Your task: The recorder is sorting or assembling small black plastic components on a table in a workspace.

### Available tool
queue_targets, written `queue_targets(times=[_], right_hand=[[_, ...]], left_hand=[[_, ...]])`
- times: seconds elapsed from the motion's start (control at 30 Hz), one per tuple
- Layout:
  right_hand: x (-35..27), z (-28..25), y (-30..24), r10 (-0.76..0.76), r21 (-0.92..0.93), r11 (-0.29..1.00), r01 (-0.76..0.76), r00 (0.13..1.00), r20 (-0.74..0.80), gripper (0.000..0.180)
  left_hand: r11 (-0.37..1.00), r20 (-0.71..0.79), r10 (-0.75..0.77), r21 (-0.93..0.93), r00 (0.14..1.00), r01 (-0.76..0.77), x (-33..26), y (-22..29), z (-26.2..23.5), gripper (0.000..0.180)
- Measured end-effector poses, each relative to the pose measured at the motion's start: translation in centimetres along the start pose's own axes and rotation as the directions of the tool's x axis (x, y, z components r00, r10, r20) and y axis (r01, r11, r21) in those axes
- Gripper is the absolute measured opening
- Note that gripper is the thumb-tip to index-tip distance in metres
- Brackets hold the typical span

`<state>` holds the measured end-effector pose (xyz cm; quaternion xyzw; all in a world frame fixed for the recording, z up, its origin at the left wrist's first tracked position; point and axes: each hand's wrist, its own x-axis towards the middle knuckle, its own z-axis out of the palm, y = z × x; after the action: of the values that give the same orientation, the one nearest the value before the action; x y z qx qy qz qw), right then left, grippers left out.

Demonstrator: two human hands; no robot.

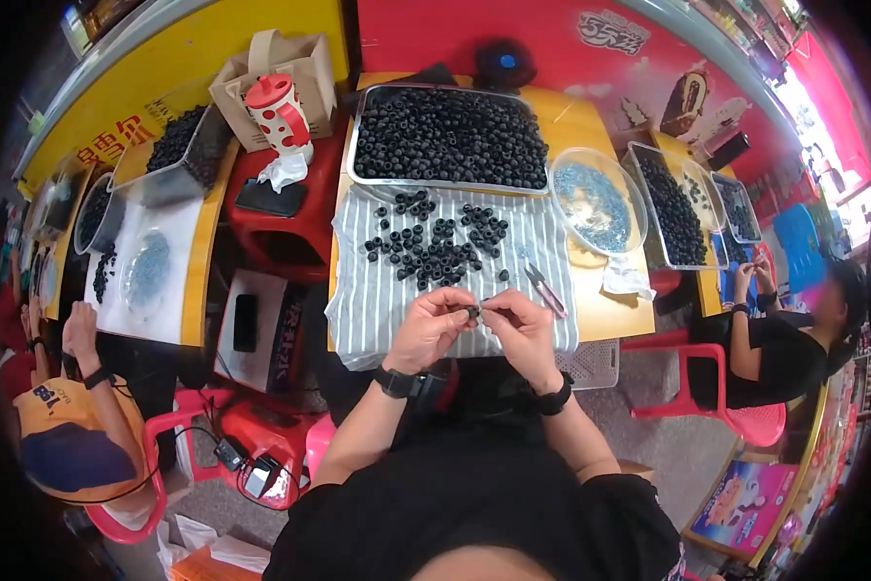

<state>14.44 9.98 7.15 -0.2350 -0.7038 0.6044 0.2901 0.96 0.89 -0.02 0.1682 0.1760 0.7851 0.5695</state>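
In front of me, my left hand (430,331) pinches a small black ring-shaped part (473,312) between thumb and fingertips. My right hand (521,332) is closed beside it, its fingertips meeting at the part; whatever else they hold is too small to make out. Just beyond my hands, many loose black ring-shaped parts (435,254) lie scattered on a grey-and-white striped cloth (358,300). A pair of small snips (546,290) rests on the cloth, right of my hands, near a single black part (503,275).
A large clear tray (356,145) full of black parts stands at the far side. Right of it sits a round clear tub (639,208) with small bluish pieces. A red stool (290,232) holds a spotted cup (279,116). Other people work at tables on both sides.
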Motion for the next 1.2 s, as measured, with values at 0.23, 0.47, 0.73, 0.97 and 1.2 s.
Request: queue_targets(times=[0.23, 0.47, 0.73, 0.97, 1.2], right_hand=[[0.1, 1.6, 0.7, -0.196, -0.247, 0.952, 0.183, 0.980, -0.030, 0.011], [0.2, 2.0, -0.7, -0.223, -0.259, 0.942, 0.214, 0.975, -0.003, 0.016], [0.4, 0.9, 0.1, -0.314, -0.422, 0.874, 0.241, 0.943, -0.113, 0.012], [0.5, -3.3, 2.3, -0.197, -0.726, 0.678, 0.116, 0.980, -0.028, 0.005], [0.6, -4.7, 3.6, -0.132, -0.575, 0.818, 0.028, 0.981, -0.140, 0.005]], left_hand=[[1.000, -0.030, -0.004, -0.025, 1.000, 0.004, 0.1, 0.0, -0.2, 0.018], [1.000, -0.084, 0.019, -0.005, 0.996, -0.019, 0.1, 0.0, -0.1, 0.018], [1.000, -0.087, 0.013, 0.012, 0.996, -0.012, 0.0, 0.0, 0.0, 0.019], [0.998, -0.085, 0.036, 0.052, 0.996, -0.032, 0.0, -0.1, -0.1, 0.019], [0.997, -0.086, 0.024, 0.071, 0.996, -0.018, 0.0, 0.1, 0.1, 0.019]])
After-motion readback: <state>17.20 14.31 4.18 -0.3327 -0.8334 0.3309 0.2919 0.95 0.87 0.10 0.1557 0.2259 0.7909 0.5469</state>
